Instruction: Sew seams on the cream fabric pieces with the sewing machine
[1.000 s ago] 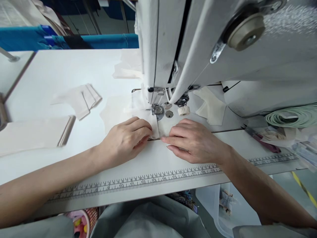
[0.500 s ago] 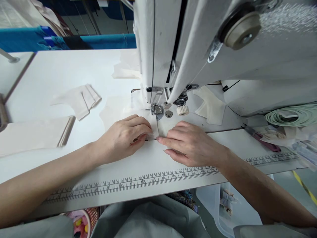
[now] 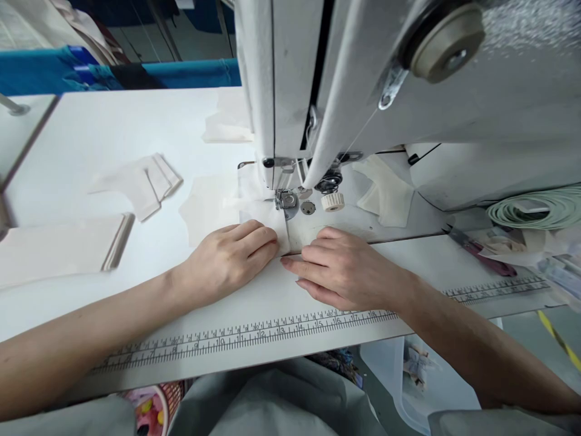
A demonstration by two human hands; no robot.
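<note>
A pale fabric piece (image 3: 267,213) lies flat under the presser foot (image 3: 285,200) of a white sewing machine (image 3: 256,91). My left hand (image 3: 231,257) has its fingers closed on the near edge of that fabric; the thumb is hidden beneath them. At the fabric's near right corner is the index fingertip of my right hand (image 3: 347,272), touching or almost touching it. The right hand's fingers are stretched forward and apart, palm down, with nothing held. More pale cloth (image 3: 204,209) spreads out left of the foot.
Cut fabric pieces (image 3: 147,181) and a folded stack (image 3: 63,248) lie on the left. Another cut piece (image 3: 393,197) rests under the machine arm. Scissors (image 3: 485,257) and a coiled green cord (image 3: 531,209) are at right. A printed ruler (image 3: 254,336) runs along the table's front.
The left fingers have closed down over the fabric's near edge, hiding the thumb. The right hand has shifted very slightly, and the whole view has moved a little.
</note>
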